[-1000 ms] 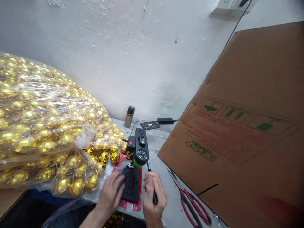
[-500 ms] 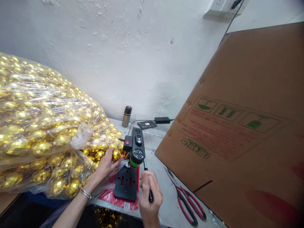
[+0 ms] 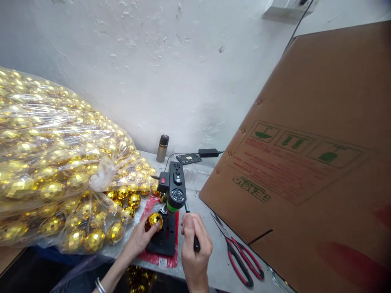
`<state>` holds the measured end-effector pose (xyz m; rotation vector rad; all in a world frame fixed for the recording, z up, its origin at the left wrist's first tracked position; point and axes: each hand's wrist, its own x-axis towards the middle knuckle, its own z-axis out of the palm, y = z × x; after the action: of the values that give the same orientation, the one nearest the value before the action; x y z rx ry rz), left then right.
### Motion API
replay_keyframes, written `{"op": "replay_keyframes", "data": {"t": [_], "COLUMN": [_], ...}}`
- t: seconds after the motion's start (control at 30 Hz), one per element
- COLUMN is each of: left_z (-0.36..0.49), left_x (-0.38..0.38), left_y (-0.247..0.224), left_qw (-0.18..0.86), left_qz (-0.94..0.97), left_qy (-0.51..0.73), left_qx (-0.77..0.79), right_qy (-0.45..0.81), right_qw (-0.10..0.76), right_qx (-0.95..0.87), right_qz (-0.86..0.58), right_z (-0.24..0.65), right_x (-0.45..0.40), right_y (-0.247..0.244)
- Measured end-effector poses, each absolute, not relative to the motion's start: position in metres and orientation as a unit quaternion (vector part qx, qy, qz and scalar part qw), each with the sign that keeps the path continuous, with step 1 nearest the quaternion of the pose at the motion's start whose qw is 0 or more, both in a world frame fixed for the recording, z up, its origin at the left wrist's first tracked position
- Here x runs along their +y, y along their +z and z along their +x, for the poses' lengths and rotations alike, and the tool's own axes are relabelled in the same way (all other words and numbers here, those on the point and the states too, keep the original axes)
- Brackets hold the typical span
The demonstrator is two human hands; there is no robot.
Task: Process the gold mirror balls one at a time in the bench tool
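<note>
A small black press [image 3: 176, 187] with a green ring and a red switch stands over a slotted black base plate [image 3: 163, 244]. My left hand [image 3: 139, 236] grips a gold faceted ball [image 3: 155, 221] between thumb and fingers, over the plate's left part and beside the press's lower tip. Closed round the black-handled lever [image 3: 196, 243] on the press's right side is my right hand [image 3: 196, 246]. Several loose gold balls [image 3: 134, 200] lie left of the press, by the mouth of a clear bag [image 3: 61, 162] full of them. Red plastic [image 3: 146, 257] shows under the base plate.
Red-and-black scissors [image 3: 244, 260] lie right of my right hand. A large cardboard box [image 3: 305, 171] leans at the right. Behind the press are a small bottle [image 3: 163, 149], a dark patterned object [image 3: 189, 158] and a black adapter [image 3: 208, 153], near the wall.
My left hand has moved from the loose balls right and down to the base plate, now with a gold ball in it. My right hand stays on the lever, nearly unmoved.
</note>
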<state>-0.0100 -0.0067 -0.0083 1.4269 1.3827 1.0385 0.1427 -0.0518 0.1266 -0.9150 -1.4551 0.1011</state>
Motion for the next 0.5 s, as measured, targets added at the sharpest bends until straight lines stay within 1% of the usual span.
{"op": "replay_keyframes", "data": {"t": [0.27,0.5], "left_z": [-0.002,0.001], "left_x": [-0.008,-0.008], "left_y": [0.002,0.001], "left_qw": [0.32,0.272], "left_qz": [0.697,0.727], "left_qy": [0.355,0.32], "left_qx": [0.535,0.543], "right_qy": [0.032,0.027], "right_qw": [0.646,0.632], "right_qx": [-0.649,-0.659], "right_qz": [-0.4,-0.406], "right_z": [0.143,0.145], "right_x": [-0.053,-0.055], "right_y": [0.125,0.125]}}
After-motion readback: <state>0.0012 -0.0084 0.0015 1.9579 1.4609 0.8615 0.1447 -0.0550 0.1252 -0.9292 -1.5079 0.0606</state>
